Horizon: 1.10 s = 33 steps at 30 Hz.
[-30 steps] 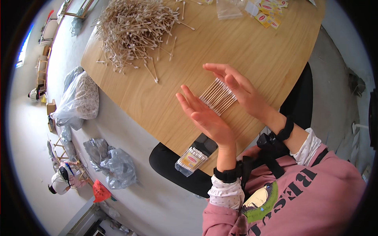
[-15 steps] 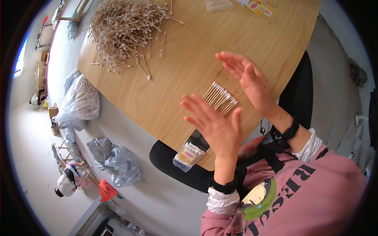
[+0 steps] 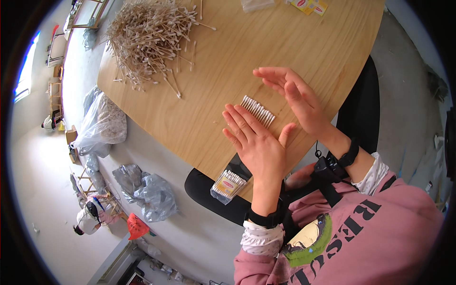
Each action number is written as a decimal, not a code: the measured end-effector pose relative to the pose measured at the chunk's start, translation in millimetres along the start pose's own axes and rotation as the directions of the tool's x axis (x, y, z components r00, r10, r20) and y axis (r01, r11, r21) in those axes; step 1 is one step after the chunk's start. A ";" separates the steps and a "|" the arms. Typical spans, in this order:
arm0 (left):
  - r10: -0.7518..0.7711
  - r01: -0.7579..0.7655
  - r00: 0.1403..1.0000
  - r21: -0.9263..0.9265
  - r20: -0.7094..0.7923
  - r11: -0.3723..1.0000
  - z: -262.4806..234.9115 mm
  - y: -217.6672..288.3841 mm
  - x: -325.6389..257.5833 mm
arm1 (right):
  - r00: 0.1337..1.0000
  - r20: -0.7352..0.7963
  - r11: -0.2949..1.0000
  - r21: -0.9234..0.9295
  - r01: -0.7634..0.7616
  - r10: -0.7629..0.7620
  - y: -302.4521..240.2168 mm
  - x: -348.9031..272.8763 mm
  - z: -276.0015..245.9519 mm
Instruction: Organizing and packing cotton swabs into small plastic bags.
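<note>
A row of cotton swabs [image 3: 259,111] lies side by side on the wooden tabletop, white tips lined up at the far right end. My left hand [image 3: 256,147] is flat and open, fingers stretched, at the near left end of the row and hiding those tips. On the other side, my right hand [image 3: 304,104] is held edge-on with its palm facing the row, fingers out and thumb apart, gripping nothing. Near the table edge by my left wrist sits a clear pack of cotton swabs [image 3: 229,184] with a yellow and white label.
A large loose heap of cotton swabs [image 3: 147,42] covers the table's far left part. At the far edge lie a clear plastic bag [image 3: 257,4] and yellow cards [image 3: 308,5]. Filled plastic bags [image 3: 107,121] stand on the floor at left, where another person [image 3: 90,218] sits.
The row of swabs has become tighter, its far tips more even. My left hand has come up against the row's near end; my right hand has shifted slightly left.
</note>
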State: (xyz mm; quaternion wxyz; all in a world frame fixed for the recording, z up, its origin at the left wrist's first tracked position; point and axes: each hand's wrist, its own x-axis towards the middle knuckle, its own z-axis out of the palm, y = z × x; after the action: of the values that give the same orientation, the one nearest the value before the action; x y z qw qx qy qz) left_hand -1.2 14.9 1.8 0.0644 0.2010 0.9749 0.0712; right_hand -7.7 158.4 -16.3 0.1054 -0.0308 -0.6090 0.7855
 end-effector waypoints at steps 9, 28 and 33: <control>-0.152 -0.067 0.963 -0.745 -0.223 0.664 5.9 -7.4 -15.0 | 0.999 -0.012 0.995 0.090 -0.043 0.044 -1.1 -1.5 15.0; -0.501 -0.160 0.859 -0.985 -0.109 -0.059 4.0 -1.6 -4.7 | 0.995 0.026 0.992 0.085 -0.095 0.093 4.2 -6.2 37.1; -0.504 -0.166 0.848 -0.985 -0.165 0.043 1.9 -12.5 -17.2 | 0.995 -0.034 0.989 0.121 -0.087 0.092 1.5 -5.3 17.6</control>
State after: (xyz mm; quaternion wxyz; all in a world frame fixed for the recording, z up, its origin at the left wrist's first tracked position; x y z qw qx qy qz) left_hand 9.9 -3.1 -0.5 -0.0506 -0.0459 0.6544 0.7531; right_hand -5.8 140.3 -13.6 0.0838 -0.0672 -0.5567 0.8238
